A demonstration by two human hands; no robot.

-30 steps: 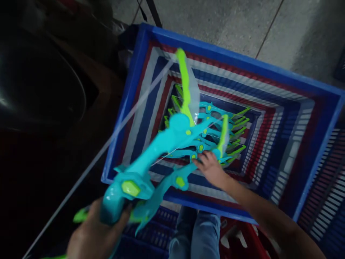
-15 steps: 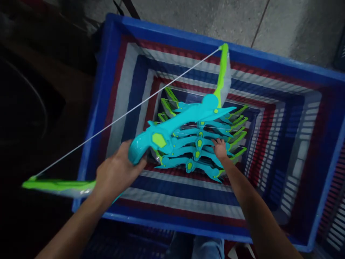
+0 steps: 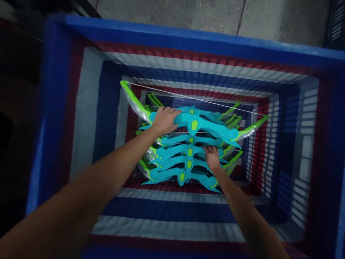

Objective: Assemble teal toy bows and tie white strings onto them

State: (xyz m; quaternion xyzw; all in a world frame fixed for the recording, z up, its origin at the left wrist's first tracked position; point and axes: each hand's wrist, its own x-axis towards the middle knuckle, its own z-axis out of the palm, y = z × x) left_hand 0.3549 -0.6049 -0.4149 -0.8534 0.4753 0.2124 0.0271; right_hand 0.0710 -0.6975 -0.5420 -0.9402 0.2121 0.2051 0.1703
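My left hand (image 3: 165, 120) is wrapped round the left half of a turquoise toy bow (image 3: 208, 126) with lime-green tips and a white string. This bow lies crosswise above the others, towards the far side of the crate. Several matching toy bows (image 3: 169, 173) sit in a row below and nearer to me, their green emblems lined up. My right hand (image 3: 212, 158) rests on the right half of one bow in the row; its fingers curl over the turquoise limb, with the fingertips partly hidden.
A deep blue plastic crate (image 3: 172, 34) with slatted walls surrounds the bows. Its lining (image 3: 161, 208) is striped red, white and blue. Concrete floor (image 3: 172, 14) shows beyond the far rim, and another dark crate (image 3: 338, 23) stands at the upper right.
My left hand has carried its bow from over the crate's left rim into the crate, turning it level above the row. My right hand stays among the stacked bows. The view has moved closer.
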